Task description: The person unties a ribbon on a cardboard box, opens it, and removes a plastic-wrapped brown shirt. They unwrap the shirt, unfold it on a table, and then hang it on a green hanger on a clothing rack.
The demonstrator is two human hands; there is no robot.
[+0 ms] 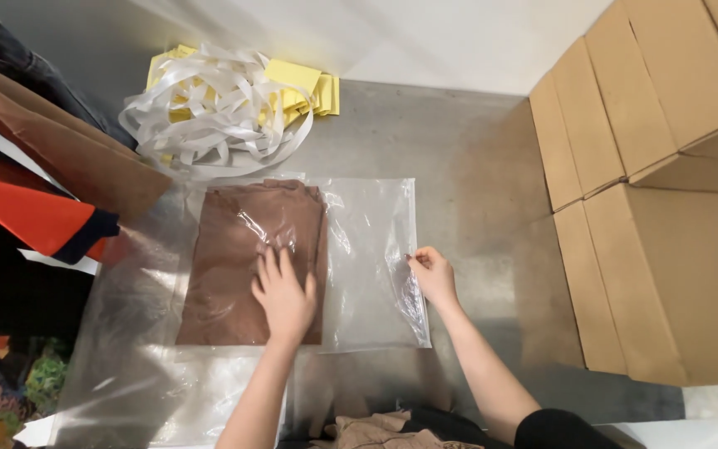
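Observation:
A folded brown garment (243, 258) lies inside a clear plastic bag (367, 249) on a grey metal table (459, 166). My left hand (282, 291) rests flat, fingers spread, on the bag over the garment's lower right part. My right hand (432, 273) pinches the bag's right edge near its zip strip, where the plastic is creased. The garment fills the left half of the bag; the right half holds nothing.
A tangle of white strips (209, 108) lies on yellow sheets (301, 87) at the back. Brown cardboard boxes (666, 199) stand stacked on the right. Folded clothes in brown, orange and black (35, 191) pile on the left, over more clear bags (135, 366).

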